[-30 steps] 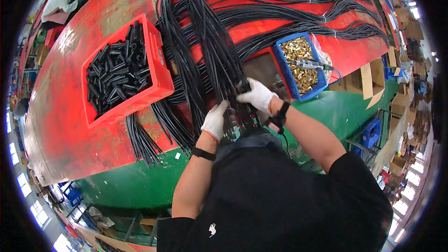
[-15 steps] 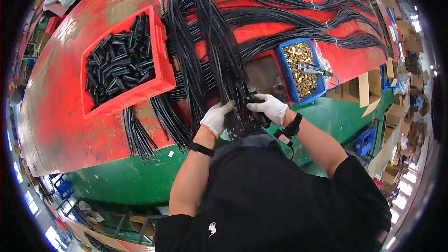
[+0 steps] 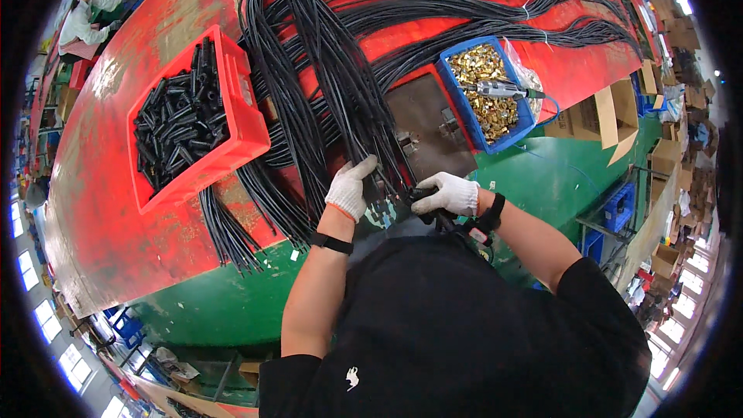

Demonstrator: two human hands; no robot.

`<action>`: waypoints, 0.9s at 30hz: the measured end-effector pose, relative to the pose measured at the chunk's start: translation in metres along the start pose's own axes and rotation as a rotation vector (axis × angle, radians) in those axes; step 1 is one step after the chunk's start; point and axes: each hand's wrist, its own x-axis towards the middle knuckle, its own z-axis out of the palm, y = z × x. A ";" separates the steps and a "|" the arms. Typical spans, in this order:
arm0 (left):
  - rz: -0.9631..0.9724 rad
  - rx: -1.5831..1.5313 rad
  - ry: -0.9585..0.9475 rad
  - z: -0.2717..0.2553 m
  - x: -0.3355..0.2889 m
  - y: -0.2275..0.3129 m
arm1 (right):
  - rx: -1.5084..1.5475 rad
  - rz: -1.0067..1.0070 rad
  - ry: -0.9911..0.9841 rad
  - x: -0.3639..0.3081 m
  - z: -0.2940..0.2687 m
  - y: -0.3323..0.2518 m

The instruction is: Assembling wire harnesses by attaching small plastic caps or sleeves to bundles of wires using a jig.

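A thick bundle of long black cables (image 3: 329, 54) hangs over the table's near edge, its metal-tipped ends (image 3: 381, 213) fanned out close to my body. On the left side of these ends is my left hand (image 3: 348, 190), in a white knit glove, its thumb against the cables and its fingers curled at them. My right hand (image 3: 453, 195), gloved alike, is closed around black pieces (image 3: 424, 200) beside the same ends. They resemble the black sleeves (image 3: 182, 120) heaped in the red bin (image 3: 251, 128), though the fingers partly cover them.
Right of the bundle, a blue bin (image 3: 457, 112) holds brass-coloured fittings with a corded handheld tool (image 3: 499, 90) lying on top. A dark metal plate (image 3: 426, 120) lies between. More tied cable bundles (image 3: 433, 27) stretch across the red tabletop. A person (image 3: 85, 19) sits at far upper left.
The view has shifted a little, bringing a person in at upper left. My right hand has moved slightly away from the left one, uncovering more cable ends.
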 end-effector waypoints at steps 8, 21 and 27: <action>0.022 0.041 0.028 0.015 -0.007 0.001 | 0.061 0.001 -0.025 -0.001 0.005 0.011; -0.006 0.136 0.064 -0.006 -0.007 0.011 | 0.286 0.049 0.193 0.079 0.013 -0.029; -0.028 0.106 0.018 -0.045 -0.026 0.035 | -0.083 -0.014 0.244 0.140 0.003 -0.093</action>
